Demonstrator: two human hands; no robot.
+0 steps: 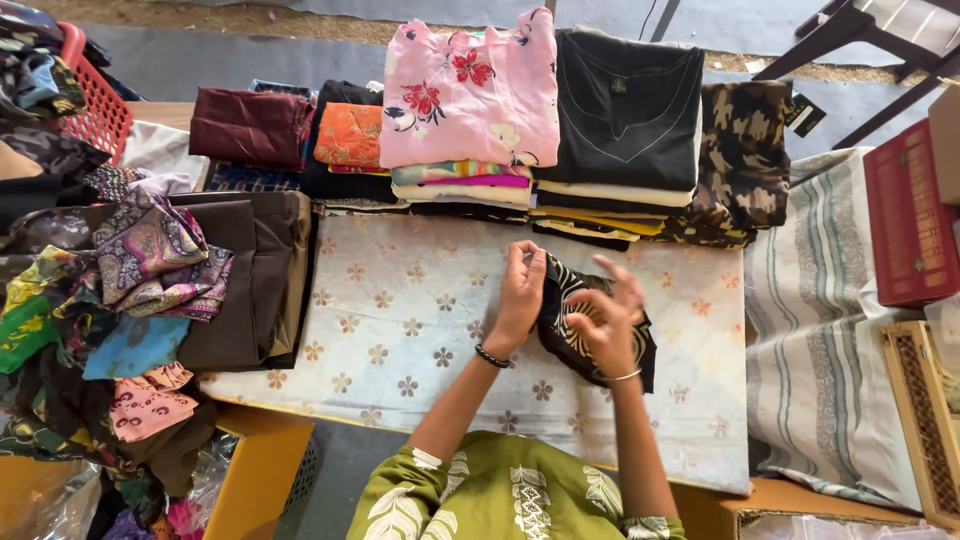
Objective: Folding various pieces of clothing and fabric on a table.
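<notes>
Fingers [522,262] of your left hand [520,295] are pinching the black patterned cloth [570,320], centre frame on the worktop [400,300]; right hand [605,320] is pressing it, fingers spread. Keep edges aligned.

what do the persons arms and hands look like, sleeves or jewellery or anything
Both forearms are bare. The left hand has a dark beaded bracelet at the wrist; the right hand has a thin silvery bangle. The sleeves are olive green with pale leaf prints and end near the elbows with patterned cuffs. No rings can be made out.
</notes>
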